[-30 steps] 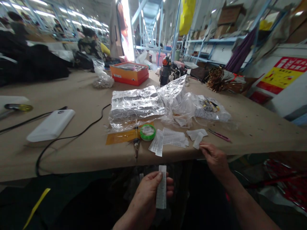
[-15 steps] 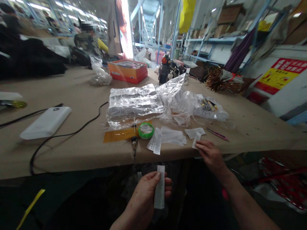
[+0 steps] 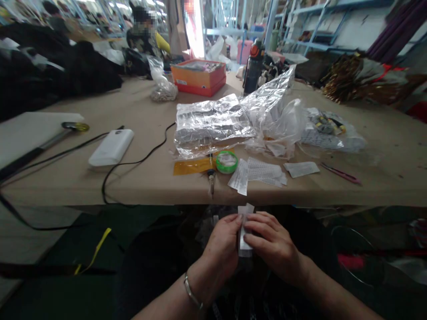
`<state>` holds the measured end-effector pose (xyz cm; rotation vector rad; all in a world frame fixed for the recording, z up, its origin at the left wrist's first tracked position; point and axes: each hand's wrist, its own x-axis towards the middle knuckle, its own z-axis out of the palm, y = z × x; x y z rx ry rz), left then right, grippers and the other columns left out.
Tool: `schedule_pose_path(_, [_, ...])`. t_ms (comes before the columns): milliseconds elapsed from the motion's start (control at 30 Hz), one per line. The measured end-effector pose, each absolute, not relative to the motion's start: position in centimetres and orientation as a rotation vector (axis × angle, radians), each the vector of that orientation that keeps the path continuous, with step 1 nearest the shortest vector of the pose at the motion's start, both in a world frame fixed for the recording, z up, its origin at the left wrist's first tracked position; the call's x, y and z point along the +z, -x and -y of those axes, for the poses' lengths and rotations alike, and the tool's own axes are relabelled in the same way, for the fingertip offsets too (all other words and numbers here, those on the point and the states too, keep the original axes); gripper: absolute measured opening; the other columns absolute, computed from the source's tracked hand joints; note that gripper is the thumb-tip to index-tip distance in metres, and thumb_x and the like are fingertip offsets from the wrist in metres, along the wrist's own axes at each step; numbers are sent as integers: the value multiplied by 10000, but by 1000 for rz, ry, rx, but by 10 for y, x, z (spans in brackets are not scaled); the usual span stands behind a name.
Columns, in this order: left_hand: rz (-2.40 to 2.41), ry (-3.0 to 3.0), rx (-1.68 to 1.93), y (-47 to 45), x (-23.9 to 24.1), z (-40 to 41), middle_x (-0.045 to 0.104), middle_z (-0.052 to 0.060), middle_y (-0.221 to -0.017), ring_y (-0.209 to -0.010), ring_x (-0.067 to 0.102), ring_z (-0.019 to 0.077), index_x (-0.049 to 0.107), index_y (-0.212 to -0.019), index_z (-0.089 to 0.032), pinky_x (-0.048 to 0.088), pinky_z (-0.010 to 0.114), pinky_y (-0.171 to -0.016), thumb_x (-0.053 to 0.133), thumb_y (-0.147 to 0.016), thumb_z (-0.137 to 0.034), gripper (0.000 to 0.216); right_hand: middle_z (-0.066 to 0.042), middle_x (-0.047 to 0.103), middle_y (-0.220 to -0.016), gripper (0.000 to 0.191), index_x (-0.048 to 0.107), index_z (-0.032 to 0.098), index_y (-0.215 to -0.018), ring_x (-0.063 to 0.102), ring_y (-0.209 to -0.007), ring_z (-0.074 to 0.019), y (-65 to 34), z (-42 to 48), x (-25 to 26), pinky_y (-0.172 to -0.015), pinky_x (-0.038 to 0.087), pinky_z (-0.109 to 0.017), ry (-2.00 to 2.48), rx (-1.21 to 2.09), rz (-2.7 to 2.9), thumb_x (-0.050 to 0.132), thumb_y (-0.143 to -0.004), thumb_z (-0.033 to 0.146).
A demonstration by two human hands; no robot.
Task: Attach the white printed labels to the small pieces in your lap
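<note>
Below the table edge, my left hand (image 3: 224,242) is closed on a narrow white printed label strip (image 3: 246,252). My right hand (image 3: 271,240) grips another white strip (image 3: 248,242), laid against the first one between my fingers. Straight ahead on the table lies a fan of printed strips (image 3: 265,171), with a single strip (image 3: 302,169) to its right. A round green-rimmed container (image 3: 227,162) stands left of the fan, beside a soldering-iron-like tool (image 3: 211,175) whose metal tip points toward me.
Clear plastic packaging (image 3: 213,124) spreads across the middle. Tweezers (image 3: 340,172) lie at the right. On the left are a white power-bank-like block (image 3: 111,147), a black cable (image 3: 143,158) and a screwdriver (image 3: 75,126). An orange box (image 3: 198,82) and a dark bottle (image 3: 253,69) stand behind.
My right hand has picked up a strip from the table and brought it down and left to the strip in my left hand. The view has shifted left and downward.
</note>
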<state>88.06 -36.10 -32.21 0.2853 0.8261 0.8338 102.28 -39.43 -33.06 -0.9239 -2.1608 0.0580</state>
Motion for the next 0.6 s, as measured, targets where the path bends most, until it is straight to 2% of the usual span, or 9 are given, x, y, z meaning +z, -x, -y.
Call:
schedule_pose_path(133, [-903,-224,908,-875,-322,361,616,42,-628,-545,541,89,620,-674,-79,400,174,-507,717,-617,-139,128,-83,664,-1014,172,639,171,-945,548,-1109,-217,-1012,394,-343,-966,442,-419,892,16,2264,487,-886,117])
schedule_pose_path(267, [-924,-187,933,-874,-321,363,635,53,-643,-563,557,99,632,-659,-83,415,182,-524,739,-577,-129,143,-88,660,-1034,195,633,155,-946,519,-1149,-208,-1015,392,-342,-988,435,-400,846,40,2330,448,-901,114])
schedule_pose_path(500, [-844,-182,894,-875,-322,366,641,57,-664,-555,571,86,649,-679,-70,407,148,-487,722,-632,-129,106,-68,654,-1080,195,614,160,-1011,500,-1174,-204,-1015,392,-340,-1028,392,-403,840,115,2383,481,-883,96])
schedule_pose_path(600, [-867,-193,878,-871,-321,366,631,55,-660,-552,581,90,636,-707,-74,434,158,-508,660,-708,-119,50,-84,651,-1078,263,569,161,-1127,515,-1145,-232,-1017,396,-339,-1010,402,-428,848,209,2305,560,-866,192])
